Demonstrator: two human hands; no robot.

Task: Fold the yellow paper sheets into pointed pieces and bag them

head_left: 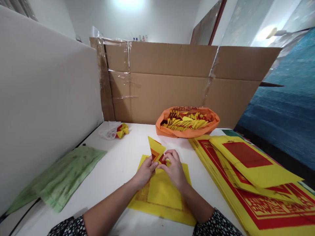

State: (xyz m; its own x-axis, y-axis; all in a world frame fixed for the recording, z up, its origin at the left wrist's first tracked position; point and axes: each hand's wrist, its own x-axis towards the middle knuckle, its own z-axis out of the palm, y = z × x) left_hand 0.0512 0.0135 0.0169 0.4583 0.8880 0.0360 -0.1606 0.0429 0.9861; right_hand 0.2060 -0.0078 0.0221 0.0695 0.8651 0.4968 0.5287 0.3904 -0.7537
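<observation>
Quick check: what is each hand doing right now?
Left hand: pinching the folded paper.
Right hand: pinching the same paper's other side.

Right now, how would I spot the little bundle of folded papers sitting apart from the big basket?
Start at the cardboard wall behind the white table and find its left corner. Just in front lies a crumpled clear plastic bag, and the small bundle of folded papers sits against the bag's right side. Unlike the full orange basket, it is only a few yellow-and-red pieces, loose on the tabletop.

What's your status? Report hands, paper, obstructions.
Left hand and right hand both pinching folded yellow-red paper, over flat yellow sheet. Nothing blocking hands.
</observation>
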